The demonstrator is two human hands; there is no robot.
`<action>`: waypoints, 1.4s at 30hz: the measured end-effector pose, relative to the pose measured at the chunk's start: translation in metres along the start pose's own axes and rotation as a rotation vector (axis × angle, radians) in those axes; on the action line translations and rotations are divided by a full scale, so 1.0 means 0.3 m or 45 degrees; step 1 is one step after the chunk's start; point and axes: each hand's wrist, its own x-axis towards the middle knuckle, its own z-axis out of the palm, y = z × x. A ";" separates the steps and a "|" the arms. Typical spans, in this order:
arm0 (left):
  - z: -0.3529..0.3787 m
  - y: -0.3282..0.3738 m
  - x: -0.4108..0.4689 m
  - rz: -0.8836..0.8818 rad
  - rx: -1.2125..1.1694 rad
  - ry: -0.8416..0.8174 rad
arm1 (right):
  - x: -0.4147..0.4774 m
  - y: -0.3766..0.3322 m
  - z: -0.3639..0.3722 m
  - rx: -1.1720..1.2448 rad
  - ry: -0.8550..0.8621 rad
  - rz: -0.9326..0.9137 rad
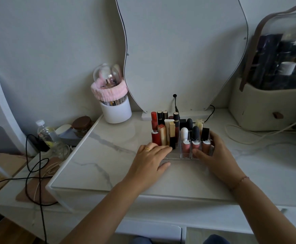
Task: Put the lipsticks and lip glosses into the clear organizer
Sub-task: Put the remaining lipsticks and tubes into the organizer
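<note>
The clear organizer [180,155] stands on the white marble tabletop [108,155], in front of the mirror. Several lipsticks [161,136] and lip glosses [186,147] stand upright in its compartments: red, gold and black tubes on the left, pink glosses with white collars in the front row. My left hand [150,159], with a gold ring, lies against the organizer's front left corner, fingers spread along its side. My right hand [214,155] wraps around the organizer's right side, thumb at the front and fingers behind it.
A white brush holder [116,110] with a clear dome and pink headband stands at the back left. A beige bag [267,110] with a clear top sits at the back right. Cables [249,138] trail on the right; a bottle [45,132], jar and black cords lie off the left edge.
</note>
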 end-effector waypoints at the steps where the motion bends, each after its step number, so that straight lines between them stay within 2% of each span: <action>1: -0.004 0.003 -0.001 -0.010 -0.013 0.018 | 0.001 0.000 0.001 0.004 -0.001 0.000; 4: -0.016 0.008 -0.007 -0.040 -0.032 0.106 | 0.002 0.002 0.000 0.018 -0.002 0.005; 9: -0.031 -0.020 -0.028 -0.136 -0.090 0.086 | 0.002 0.002 -0.001 0.030 -0.010 0.008; 14: -0.080 -0.120 -0.100 -0.346 -0.200 0.201 | 0.000 0.000 -0.001 0.037 -0.010 0.004; 17: -0.090 -0.157 -0.133 -0.466 -0.309 0.112 | 0.001 0.000 0.000 0.035 -0.014 0.002; 21: -0.074 -0.142 -0.115 -0.512 -0.399 0.075 | -0.002 -0.007 -0.001 0.020 -0.011 0.011; 28: -0.056 -0.100 -0.070 -0.660 -0.581 0.220 | -0.005 -0.011 -0.001 0.028 -0.003 0.007; 31: -0.067 -0.061 -0.047 -0.655 -0.655 0.343 | -0.007 -0.006 -0.003 0.035 -0.003 0.010; 36: -0.072 0.028 0.018 -0.585 -0.764 0.426 | -0.006 -0.007 -0.004 0.050 -0.013 0.019; 42: -0.008 0.103 0.088 -0.480 -0.598 0.400 | -0.006 -0.009 -0.004 0.042 0.002 0.002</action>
